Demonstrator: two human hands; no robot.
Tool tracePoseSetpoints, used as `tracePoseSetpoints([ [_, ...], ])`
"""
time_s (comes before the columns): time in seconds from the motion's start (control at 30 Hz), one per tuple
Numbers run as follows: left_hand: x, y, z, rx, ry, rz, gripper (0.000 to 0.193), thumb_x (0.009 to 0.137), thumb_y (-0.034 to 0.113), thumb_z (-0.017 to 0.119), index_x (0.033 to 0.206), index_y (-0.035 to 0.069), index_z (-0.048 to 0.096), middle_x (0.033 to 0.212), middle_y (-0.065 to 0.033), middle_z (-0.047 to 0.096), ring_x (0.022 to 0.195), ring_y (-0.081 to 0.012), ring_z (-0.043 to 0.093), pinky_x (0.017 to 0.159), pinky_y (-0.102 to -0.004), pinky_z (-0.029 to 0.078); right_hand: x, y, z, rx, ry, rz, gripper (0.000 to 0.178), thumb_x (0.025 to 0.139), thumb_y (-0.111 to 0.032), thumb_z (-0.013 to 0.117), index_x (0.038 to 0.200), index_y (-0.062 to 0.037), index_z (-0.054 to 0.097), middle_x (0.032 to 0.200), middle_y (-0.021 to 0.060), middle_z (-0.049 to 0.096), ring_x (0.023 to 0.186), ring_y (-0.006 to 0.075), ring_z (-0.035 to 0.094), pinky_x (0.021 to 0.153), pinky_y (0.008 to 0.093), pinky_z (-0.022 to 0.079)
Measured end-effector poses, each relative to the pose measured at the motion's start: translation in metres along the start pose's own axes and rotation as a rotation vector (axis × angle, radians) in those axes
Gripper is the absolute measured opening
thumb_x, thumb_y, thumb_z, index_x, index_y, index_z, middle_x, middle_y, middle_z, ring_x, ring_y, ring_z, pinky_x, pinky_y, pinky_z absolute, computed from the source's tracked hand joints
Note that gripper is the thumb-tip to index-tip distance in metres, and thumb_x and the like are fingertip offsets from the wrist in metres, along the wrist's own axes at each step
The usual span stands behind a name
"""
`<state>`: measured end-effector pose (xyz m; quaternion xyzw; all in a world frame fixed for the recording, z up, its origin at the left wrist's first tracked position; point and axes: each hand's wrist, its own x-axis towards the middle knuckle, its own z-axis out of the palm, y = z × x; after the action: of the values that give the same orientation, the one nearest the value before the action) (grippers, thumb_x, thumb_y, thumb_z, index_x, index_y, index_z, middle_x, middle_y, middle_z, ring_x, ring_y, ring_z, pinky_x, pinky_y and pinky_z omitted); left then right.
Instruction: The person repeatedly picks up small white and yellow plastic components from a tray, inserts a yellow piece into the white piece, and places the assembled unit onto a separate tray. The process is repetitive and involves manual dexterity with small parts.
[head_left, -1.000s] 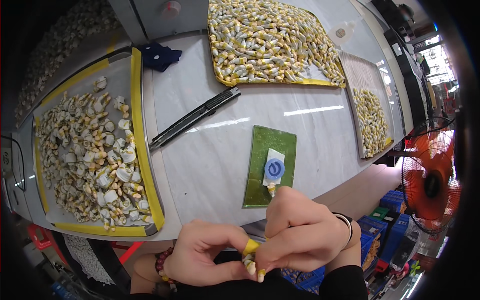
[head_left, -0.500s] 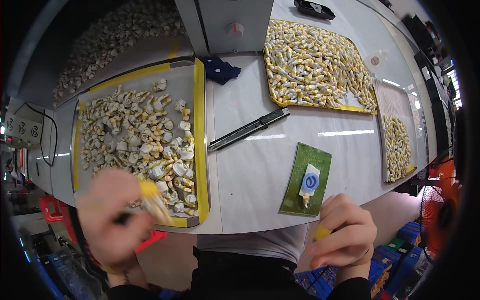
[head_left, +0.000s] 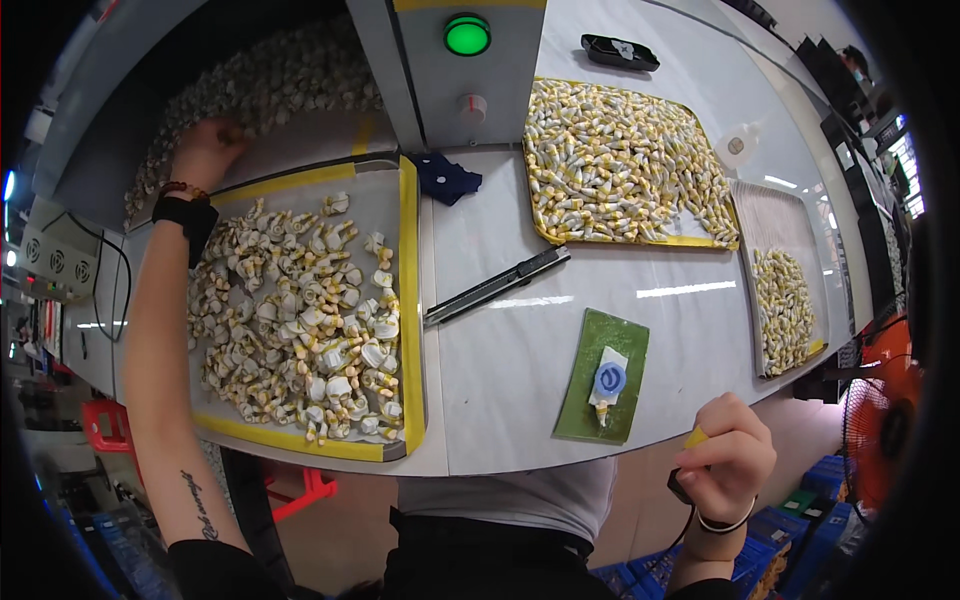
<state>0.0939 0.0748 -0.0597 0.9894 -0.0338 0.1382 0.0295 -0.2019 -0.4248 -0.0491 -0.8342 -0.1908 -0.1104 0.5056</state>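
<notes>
Here's the left hand [head_left: 212,145], stretched far beyond and left of the green board [head_left: 575,410], right at the heap of pale pieces [head_left: 270,80] in the dark bay; fingers curled, and from here there's no telling whether its grip has anything. Over to the right hand [head_left: 730,455], just to the near right of the board: fingers bent in, yellow wrap [head_left: 697,437] on one, a small dark thing [head_left: 679,487] at the fingertips, but whether that grip truly holds it, can't tell. On the board itself, a blue disc [head_left: 609,379] over a white patch [head_left: 602,395], with one small yellow-and-white piece [head_left: 602,413] on its near side. Left of the board, a yellow-edged tray [head_left: 410,300] is strewn with pale pieces with yellow bands [head_left: 320,320]; between the two, a black knife [head_left: 500,287] lies slantwise on the surface [head_left: 500,390]. Beyond the board, a packed tray [head_left: 690,241] of slim pieces, and right of it a smaller, part-filled one [head_left: 770,215].
</notes>
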Motion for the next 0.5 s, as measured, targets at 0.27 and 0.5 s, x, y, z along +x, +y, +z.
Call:
tracePoseSetpoints([
  [0.27,0.015,-0.018,-0.005,-0.381,-0.366,-0.186,0.025,0.073,0.015,0.066,0.091,-0.002,0.063,0.076,-0.0121,0.064,0.078,-0.023,0.063,0.066,-0.0322,0.048,-0.01,0.006,-0.016,-0.088,0.116,0.057,0.012,0.061,-0.007,0.069,0.071,-0.0047,0.063,0.064,0.0037,0.051,0.058,0.0154,0.046,0.051,0.0262,0.034],
  [0.5,-0.005,-0.031,0.002,-0.201,0.013,0.063,0.026,0.075,0.013,0.068,0.095,-0.002,0.062,0.089,-0.0114,0.064,0.08,-0.0161,0.061,0.071,-0.0283,0.048,-0.005,0.007,-0.014,-0.083,0.141,0.021,0.012,0.061,-0.007,0.068,0.071,-0.0043,0.062,0.063,0.0039,0.05,0.058,0.0164,0.046,0.051,0.0267,0.034],
])
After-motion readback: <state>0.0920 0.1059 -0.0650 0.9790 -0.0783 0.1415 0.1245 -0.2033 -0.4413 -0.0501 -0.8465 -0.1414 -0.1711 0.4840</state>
